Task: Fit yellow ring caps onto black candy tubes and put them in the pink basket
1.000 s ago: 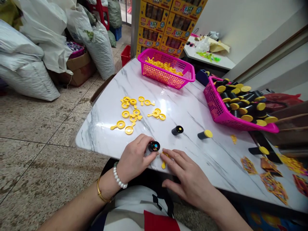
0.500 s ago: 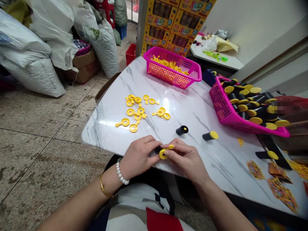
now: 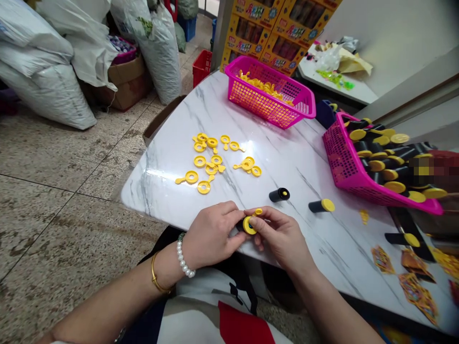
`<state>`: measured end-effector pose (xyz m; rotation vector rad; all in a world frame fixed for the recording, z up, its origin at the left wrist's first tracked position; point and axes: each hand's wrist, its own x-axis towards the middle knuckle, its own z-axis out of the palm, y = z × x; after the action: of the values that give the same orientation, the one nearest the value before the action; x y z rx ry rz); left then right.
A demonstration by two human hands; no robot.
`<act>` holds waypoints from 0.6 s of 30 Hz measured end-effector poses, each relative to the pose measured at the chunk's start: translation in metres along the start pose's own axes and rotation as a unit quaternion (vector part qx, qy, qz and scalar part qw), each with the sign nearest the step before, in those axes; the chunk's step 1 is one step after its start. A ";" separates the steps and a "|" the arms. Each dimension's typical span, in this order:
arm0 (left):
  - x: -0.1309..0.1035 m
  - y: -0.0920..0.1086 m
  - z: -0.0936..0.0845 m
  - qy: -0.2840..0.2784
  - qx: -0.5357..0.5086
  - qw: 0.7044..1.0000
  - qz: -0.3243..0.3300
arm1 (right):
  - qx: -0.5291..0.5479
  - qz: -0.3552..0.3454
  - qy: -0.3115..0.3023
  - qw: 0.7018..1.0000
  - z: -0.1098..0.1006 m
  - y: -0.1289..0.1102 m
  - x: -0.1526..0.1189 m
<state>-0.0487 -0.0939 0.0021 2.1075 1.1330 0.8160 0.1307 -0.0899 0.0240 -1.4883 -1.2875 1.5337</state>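
Note:
My left hand is closed round a small black cylinder, mostly hidden by the fingers. Between the thumb and fingers of my right hand is a yellow plastic ring with a tab, set against the cylinder's end. Both hands meet at the table's front edge. Just beyond them a black cylinder with an open end lies on its side. Farther right is another black cylinder with a yellow cap. Loose yellow rings are scattered on the table to the left.
On the white marbled table stand a pink basket of yellow pieces and a pink basket heaped with capped black cylinders. Printed packets lie at the right. Stacked yellow boxes rise behind; white sacks stand on the floor.
The camera view has shifted slightly. The yellow ring has turned a little at the cylinder's end, and my right thumb now lies over its upper edge.

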 end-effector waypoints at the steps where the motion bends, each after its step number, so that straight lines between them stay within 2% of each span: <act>1: 0.000 0.002 -0.001 0.002 -0.006 1.000 -0.005 | 0.004 -0.003 -0.001 1.000 0.001 0.000 0.000; 6: 0.005 0.010 -0.007 -0.014 -0.051 0.998 -0.035 | 0.009 -0.018 -0.011 1.000 0.003 -0.001 0.000; 9: 0.004 0.010 -0.004 -0.023 -0.033 0.999 -0.036 | 0.004 -0.043 0.015 0.999 0.006 0.000 -0.001; 14: -0.004 0.010 0.009 0.035 0.028 0.999 -0.018 | 0.005 -0.082 0.040 0.996 0.010 0.004 -0.005; 16: -0.005 0.010 0.013 0.051 0.044 0.998 -0.014 | 0.020 -0.095 0.026 0.995 0.007 0.006 -0.004; 18: -0.005 0.010 0.015 0.066 0.053 0.996 -0.011 | 0.046 -0.076 -0.006 0.996 0.002 0.005 -0.001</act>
<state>-0.0352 -0.1062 -0.0012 2.1479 1.2925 0.9155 0.1300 -0.0927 0.0193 -1.2958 -1.2888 1.4845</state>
